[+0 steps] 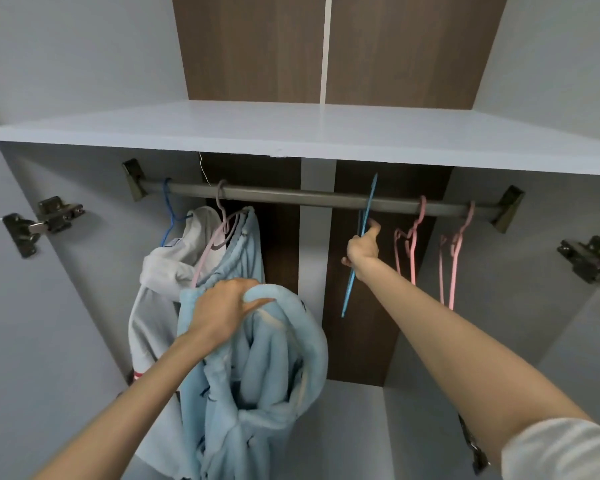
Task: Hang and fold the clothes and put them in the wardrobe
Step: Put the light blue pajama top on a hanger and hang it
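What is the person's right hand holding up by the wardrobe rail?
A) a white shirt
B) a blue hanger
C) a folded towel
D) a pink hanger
B: the right hand is curled round a blue hanger at the rail. The pink hangers hang untouched further right, and the left hand grips a light blue garment.

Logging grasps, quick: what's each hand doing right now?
Left hand: gripping the light blue garment.
Right hand: gripping the light blue hanger.
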`<act>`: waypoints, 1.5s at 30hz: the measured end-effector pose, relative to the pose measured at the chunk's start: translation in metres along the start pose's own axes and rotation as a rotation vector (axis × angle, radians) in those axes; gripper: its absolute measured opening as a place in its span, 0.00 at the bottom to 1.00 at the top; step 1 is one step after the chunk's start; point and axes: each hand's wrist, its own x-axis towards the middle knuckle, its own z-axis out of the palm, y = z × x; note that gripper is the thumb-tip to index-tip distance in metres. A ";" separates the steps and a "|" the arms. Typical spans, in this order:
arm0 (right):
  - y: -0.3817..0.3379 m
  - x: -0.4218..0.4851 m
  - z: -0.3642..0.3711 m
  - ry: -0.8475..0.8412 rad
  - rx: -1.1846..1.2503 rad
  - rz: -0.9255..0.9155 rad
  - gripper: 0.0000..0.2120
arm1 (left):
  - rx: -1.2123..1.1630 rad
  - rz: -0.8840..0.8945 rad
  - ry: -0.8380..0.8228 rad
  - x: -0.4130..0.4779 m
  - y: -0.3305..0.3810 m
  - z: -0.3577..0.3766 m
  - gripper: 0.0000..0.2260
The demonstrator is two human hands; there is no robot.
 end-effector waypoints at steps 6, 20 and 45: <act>-0.005 -0.018 -0.016 -0.061 -0.028 -0.014 0.27 | 0.005 -0.030 0.026 -0.001 -0.004 -0.005 0.15; 0.012 -0.181 -0.080 -0.177 -0.235 -0.176 0.19 | -0.132 -0.069 0.025 -0.096 0.020 -0.034 0.13; 0.049 -0.519 -0.156 -0.029 -0.348 -0.183 0.05 | -0.147 -0.004 -0.122 -0.320 0.061 -0.105 0.16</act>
